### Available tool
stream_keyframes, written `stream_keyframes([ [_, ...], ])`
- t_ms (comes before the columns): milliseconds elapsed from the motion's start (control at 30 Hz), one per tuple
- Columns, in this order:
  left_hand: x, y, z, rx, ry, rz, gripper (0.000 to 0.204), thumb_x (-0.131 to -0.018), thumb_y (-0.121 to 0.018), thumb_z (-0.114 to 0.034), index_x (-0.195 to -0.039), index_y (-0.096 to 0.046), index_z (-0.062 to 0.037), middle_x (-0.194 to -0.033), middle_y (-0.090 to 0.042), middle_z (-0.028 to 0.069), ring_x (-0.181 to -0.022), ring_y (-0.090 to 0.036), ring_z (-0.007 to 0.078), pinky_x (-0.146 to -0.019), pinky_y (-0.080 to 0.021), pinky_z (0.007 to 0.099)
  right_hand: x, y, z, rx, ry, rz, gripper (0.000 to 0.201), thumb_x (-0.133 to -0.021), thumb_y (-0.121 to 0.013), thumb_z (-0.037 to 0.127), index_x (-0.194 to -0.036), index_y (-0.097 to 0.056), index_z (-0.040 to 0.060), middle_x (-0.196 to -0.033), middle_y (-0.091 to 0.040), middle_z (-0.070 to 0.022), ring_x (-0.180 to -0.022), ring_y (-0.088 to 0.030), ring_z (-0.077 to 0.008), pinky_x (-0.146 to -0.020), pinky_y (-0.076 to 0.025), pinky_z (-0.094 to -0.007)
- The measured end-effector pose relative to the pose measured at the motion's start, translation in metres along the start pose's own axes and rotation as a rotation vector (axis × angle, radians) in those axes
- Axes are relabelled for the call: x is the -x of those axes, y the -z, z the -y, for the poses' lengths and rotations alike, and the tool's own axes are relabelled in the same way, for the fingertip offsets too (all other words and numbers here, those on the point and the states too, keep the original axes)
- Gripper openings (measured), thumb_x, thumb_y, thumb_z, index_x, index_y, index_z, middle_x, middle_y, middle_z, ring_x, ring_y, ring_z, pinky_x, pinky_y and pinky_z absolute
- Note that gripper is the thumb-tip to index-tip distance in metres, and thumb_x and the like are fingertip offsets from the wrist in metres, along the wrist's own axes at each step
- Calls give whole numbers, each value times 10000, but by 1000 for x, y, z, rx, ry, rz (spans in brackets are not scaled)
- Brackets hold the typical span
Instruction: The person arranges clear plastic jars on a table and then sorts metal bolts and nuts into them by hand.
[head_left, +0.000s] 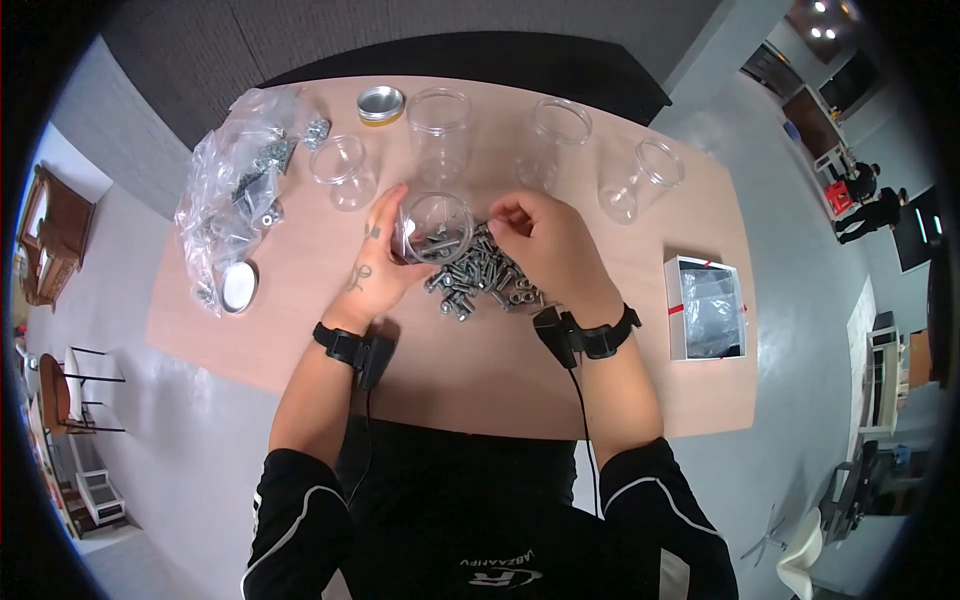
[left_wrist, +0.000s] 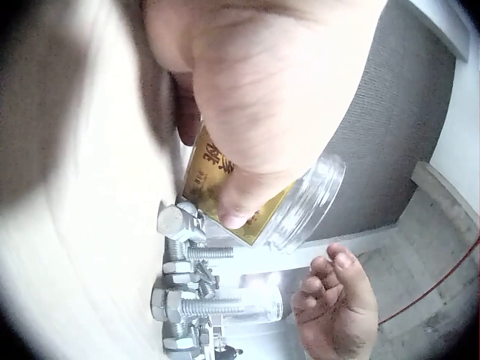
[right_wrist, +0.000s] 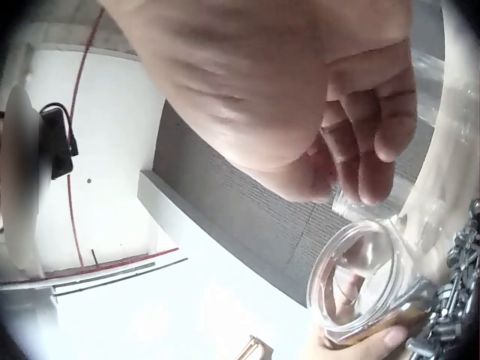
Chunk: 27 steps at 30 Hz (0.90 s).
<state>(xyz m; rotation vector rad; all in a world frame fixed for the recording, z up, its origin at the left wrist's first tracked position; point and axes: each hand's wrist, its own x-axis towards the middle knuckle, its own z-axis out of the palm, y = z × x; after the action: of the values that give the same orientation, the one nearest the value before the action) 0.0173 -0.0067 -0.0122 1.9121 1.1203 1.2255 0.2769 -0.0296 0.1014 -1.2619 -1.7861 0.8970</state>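
Observation:
My left hand [head_left: 375,268] grips a clear plastic jar [head_left: 436,212], its thumb across the gold label [left_wrist: 204,178] in the left wrist view. The jar stands at the near-left side of a pile of silver hex bolts [head_left: 478,275], and a few bolts show inside it. My right hand [head_left: 556,245] hovers over the far right of the pile, beside the jar's mouth. Its fingers [right_wrist: 365,172] are loosely curled, and nothing shows between them. In the right wrist view the round open rim [right_wrist: 313,279] lies just below those fingers.
Four more clear jars stand across the back, one of them at left [head_left: 344,175]. A metal lid [head_left: 380,104] lies behind them. Plastic bags of hardware [head_left: 235,185] and a white-faced lid [head_left: 238,288] occupy the left. At right sits a white box [head_left: 677,325] containing plastic wrapping.

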Motion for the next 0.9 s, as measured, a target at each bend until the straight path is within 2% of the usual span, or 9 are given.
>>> stream_keyframes([
  [33,0,-1,-1,56,17,-1,1170,-693,-871,170,-1665,-288,-121,-1636,-300,88,-1281,-574,227,-1050,-564,343,-1,1,-6,52,-9,21,246,-896,-754,140,-1112,-753,22,-958,-765,-168,-878,-746,-295,-787,-580,-384],
  [67,0,-1,-3,113,35,0,1173,-692,-860,186,-1667,-286,-126,-1630,-301,81,-1248,-586,219,-1043,-566,340,-1,0,-13,53,-8,22,246,-896,-754,140,-1112,-753,22,-958,-765,-168,-878,-746,-295,-787,-580,-384],
  [133,0,-2,-6,144,57,3,1178,-691,-853,194,-1670,-282,-128,-1628,-301,79,-1259,-580,219,-1047,-562,338,0,-5,-31,414,54,209,288,-854,-746,112,-1137,-763,62,-987,-759,-169,-919,-734,-344,-825,-578,-441],
  [233,-1,-2,-8,172,68,9,1187,-690,-842,206,-1675,-272,-131,-1628,-300,76,-1275,-567,213,-1058,-555,334,2,-20,-46,535,200,184,376,-789,-765,109,-1161,-759,56,-977,-738,-170,-957,-707,-373,-873,-562,-452],
  [467,-2,-3,-6,178,77,0,1195,-691,-837,213,-1681,-264,-135,-1632,-297,65,-1263,-552,175,-1080,-543,325,9,-32,-43,539,107,188,352,-764,-785,95,-1115,-763,88,-1046,-693,-172,-1014,-688,-378,-889,-554,-463],
  [733,-2,-2,-6,183,99,-4,1205,-684,-853,202,-1683,-269,-137,-1638,-297,61,-1140,-554,144,-1052,-552,304,8,-25,-34,543,-2,322,266,-802,-688,39,-1055,-760,72,-1039,-705,-182,-1016,-688,-381,-888,-556,-467],
  [767,-2,-2,-5,177,89,-4,1208,-683,-856,198,-1684,-267,-136,-1641,-295,62,-1125,-554,143,-1043,-554,301,9,-27,-36,543,-2,323,266,-802,-688,39,-1055,-760,72,-1039,-705,-182,-1016,-688,-381,-888,-556,-467],
  [833,-2,-2,-3,175,85,-4,1210,-683,-858,197,-1684,-266,-135,-1645,-294,62,-1124,-555,143,-1038,-554,297,11,-31,-42,523,102,185,123,-822,-680,35,-913,-761,50,-924,-744,-195,-912,-727,-385,-802,-578,-484],
  [900,-2,-2,-3,173,80,-4,1211,-683,-859,196,-1685,-265,-135,-1648,-293,63,-1122,-557,143,-1032,-554,294,9,-32,-44,523,88,204,130,-827,-671,32,-917,-763,51,-918,-745,-193,-913,-728,-384,-803,-577,-484],
])
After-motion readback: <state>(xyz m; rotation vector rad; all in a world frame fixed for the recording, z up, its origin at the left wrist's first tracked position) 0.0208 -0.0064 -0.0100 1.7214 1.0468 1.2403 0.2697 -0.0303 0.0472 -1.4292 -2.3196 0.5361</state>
